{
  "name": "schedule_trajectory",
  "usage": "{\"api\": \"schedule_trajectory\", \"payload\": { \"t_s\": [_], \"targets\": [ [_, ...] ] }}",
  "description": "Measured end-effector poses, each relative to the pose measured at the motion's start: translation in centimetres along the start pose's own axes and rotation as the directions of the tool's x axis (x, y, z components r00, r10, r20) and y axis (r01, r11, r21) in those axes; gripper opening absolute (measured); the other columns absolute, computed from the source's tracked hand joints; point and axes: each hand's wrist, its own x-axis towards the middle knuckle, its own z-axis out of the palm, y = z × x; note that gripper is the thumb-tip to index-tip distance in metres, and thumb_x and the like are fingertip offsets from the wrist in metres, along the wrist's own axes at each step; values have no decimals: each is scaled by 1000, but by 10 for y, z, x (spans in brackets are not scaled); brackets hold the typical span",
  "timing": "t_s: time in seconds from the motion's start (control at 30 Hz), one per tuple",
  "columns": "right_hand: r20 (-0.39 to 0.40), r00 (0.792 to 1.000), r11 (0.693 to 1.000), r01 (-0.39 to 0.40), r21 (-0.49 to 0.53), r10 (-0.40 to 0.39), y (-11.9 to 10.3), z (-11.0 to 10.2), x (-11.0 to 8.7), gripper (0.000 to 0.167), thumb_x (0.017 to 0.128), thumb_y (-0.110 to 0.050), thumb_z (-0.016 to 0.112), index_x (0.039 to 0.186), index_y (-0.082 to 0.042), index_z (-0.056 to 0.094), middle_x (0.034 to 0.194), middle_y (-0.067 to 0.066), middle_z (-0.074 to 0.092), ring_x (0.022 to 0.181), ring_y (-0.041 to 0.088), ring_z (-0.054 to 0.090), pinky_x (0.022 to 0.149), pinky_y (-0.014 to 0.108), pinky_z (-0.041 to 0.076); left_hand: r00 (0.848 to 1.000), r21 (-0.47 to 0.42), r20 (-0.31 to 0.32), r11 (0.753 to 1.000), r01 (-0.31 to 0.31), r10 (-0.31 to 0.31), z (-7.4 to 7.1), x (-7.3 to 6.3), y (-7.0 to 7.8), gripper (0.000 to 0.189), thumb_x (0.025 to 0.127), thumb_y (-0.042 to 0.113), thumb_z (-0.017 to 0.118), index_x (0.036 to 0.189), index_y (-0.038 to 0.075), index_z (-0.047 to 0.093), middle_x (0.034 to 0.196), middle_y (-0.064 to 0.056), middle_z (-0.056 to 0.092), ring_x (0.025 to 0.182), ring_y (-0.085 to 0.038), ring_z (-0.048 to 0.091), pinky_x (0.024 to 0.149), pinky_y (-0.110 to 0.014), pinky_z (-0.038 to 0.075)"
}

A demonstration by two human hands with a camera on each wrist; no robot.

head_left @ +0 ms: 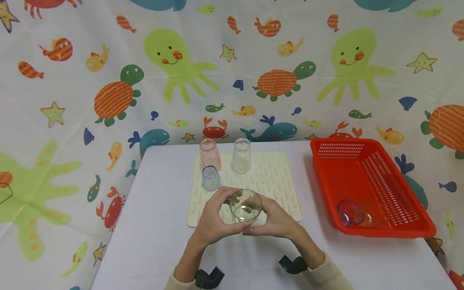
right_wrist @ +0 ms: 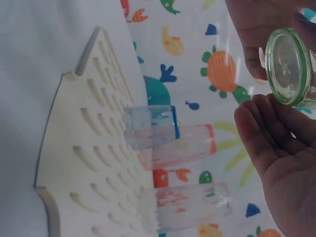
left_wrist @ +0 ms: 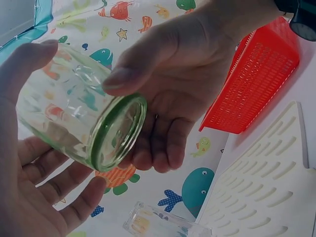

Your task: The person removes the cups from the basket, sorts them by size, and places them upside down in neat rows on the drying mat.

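Observation:
Between both hands, a green-tinted drinking glass (head_left: 245, 206) is held up in front of the cream drying mat (head_left: 270, 181), its mouth facing the head camera. My left hand (head_left: 213, 219) grips it from the left side, and my right hand (head_left: 277, 217) grips it from the right. In the left wrist view the glass (left_wrist: 74, 111) is tilted, with its thick base towards the right hand's fingers. On the mat stand a pink glass (head_left: 210, 155), a clear glass (head_left: 241, 156) and a small blue-rimmed glass (head_left: 211, 178).
To the right, a red slotted plastic basket (head_left: 340, 177) holds a purple-tinted glass (head_left: 351, 212) and an orange-tinted glass (head_left: 375, 212). A white-covered table (head_left: 152, 225) carries everything. Behind it hangs a sheet (head_left: 239, 52) printed with sea animals.

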Motion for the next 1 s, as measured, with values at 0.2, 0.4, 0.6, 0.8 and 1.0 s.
{"api": "schedule_trajectory", "payload": {
  "t_s": [0.2,0.4,0.6,0.8,1.0],
  "targets": [
    [-1,1000,1000,11,15,-11,1,1,-1,58,77,-30,88,127,-23,61,126,-3,67,115,15,65,99,32,58,1000,-3,-4,1000,26,-26,-1,-3,-2,70,72,34,88,134,23,58,123,4,64,109,-15,61,83,-27,59],
    [-32,998,997,59,41,-58,6,-5,-7,53,73,-15,91,118,-15,63,111,5,67,101,19,65,91,26,60,998,16,-20,998,66,-66,-5,-14,-9,70,73,30,87,136,23,57,125,0,64,108,-17,62,84,-29,58],
    [-49,997,995,60,74,-57,8,-12,-10,56,72,-11,91,120,-12,62,110,10,66,101,19,62,92,24,59,998,-34,-4,997,66,-66,-9,-22,-16,73,74,23,86,140,17,54,124,-7,64,103,-18,65,84,-30,59],
    [-59,996,995,68,76,-63,-1,-15,-8,56,71,-3,90,119,-7,62,109,12,66,99,16,62,91,24,60,996,-51,13,995,83,-83,-13,-25,-15,93,73,17,87,153,17,39,123,-8,64,97,-17,67,85,-31,60],
    [-111,990,990,93,101,-82,10,-16,-10,59,70,1,88,122,-6,60,113,10,65,102,16,63,92,26,60,990,-20,35,991,135,-134,-14,-24,-15,88,75,22,87,150,23,42,123,-2,63,99,-19,65,85,-34,61]
  ]
}}
